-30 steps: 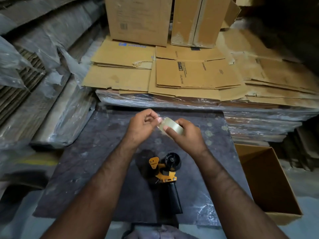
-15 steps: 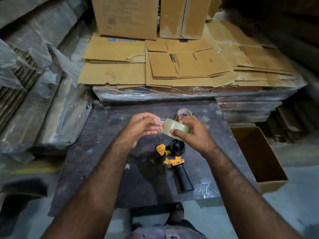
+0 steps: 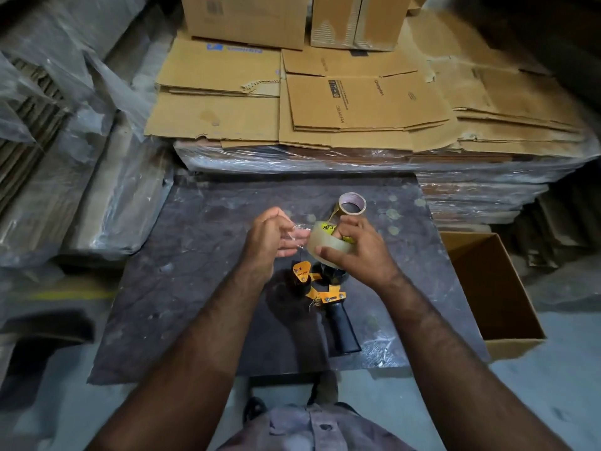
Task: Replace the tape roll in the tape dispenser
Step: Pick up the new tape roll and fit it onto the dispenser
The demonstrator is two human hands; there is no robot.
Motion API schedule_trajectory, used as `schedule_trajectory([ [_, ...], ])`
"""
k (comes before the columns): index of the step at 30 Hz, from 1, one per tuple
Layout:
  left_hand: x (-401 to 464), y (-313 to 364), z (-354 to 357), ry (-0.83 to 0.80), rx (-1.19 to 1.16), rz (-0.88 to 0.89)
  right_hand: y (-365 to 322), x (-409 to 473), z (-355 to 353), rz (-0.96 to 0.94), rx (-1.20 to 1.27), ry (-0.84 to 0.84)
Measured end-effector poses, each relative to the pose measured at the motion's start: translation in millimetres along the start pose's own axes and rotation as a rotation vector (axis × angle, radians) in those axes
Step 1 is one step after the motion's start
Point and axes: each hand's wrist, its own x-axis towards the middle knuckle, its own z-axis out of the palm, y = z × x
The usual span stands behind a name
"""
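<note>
My right hand (image 3: 357, 249) grips a full roll of clear tape (image 3: 320, 244) with a yellow label inside its core. My left hand (image 3: 271, 237) pinches the loose clear end of the tape (image 3: 297, 234), drawn a short way off the roll. Right below both hands an orange and black tape dispenser (image 3: 325, 294) lies on a dark mat (image 3: 195, 255), its black handle toward me and its spool holder partly hidden by my right hand. An empty cardboard tape core (image 3: 352, 203) stands on the mat just beyond the roll.
A plastic-wrapped pile of flattened cardboard boxes (image 3: 357, 109) borders the mat's far edge, with upright boxes (image 3: 247, 17) on it. An open cardboard box (image 3: 491, 288) sits on the floor at the right. Wrapped bundles (image 3: 81, 190) lie at the left.
Both hands have lowered slightly toward the dispenser with the roll. The left hand has drawn the tape end a little farther off the roll. The view has tilted, showing the empty core.
</note>
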Motion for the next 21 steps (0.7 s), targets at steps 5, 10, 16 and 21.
schedule_trajectory([
  [5,17,-27,18,0.017,-0.038,-0.158,37,11,1,0.122,0.029,-0.076],
  [10,41,-63,26,-0.106,0.226,-0.107,79,31,9,0.091,-0.011,-0.123],
  [16,64,-86,42,-0.206,0.844,0.101,112,60,26,-0.055,-0.031,-0.289],
  [21,69,-103,58,-0.06,0.932,0.126,132,63,38,-0.067,-0.017,-0.36],
])
